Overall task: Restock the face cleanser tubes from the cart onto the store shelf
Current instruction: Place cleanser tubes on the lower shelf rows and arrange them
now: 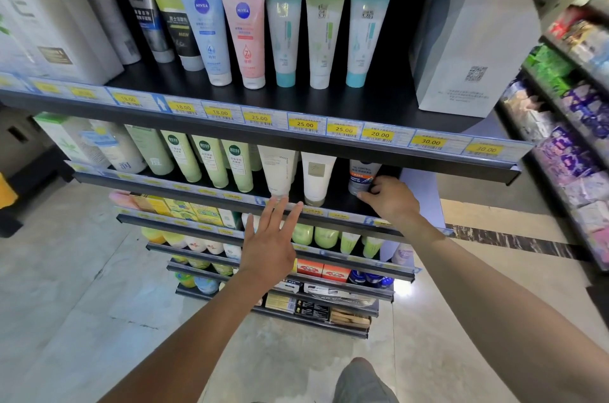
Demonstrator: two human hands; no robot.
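- Your right hand [390,201] curls its thumb and fingers round the lower end of the grey tube [364,175], far over at three o'clock on the second shelf [341,201]. The grip sits low, near the cap, most likely so you can stand the tube cap-down and square it up.
- The grey tube stands upright on that shelf, its top hidden behind the rail of the top shelf [379,99]. A gap lies between it and the plain white tube [318,177] at its nine o'clock. I judge you are seating it in an open slot at the end of the row.
- Your left hand [268,247] is open and holds nothing, its fingers straight and spread. It hovers in front of the shelf edge, at six o'clock from the taller white tube [278,168]. I cannot tell whether the fingertips touch the edge. It looks poised to steady the row if a neighbour tips.
- At twelve o'clock, the tubes on the top shelf all stand cap-down with fronts facing out, each above its price label [304,124]. That is the pattern to match.
- The cart is not in view, so I cannot tell how many tubes remain.
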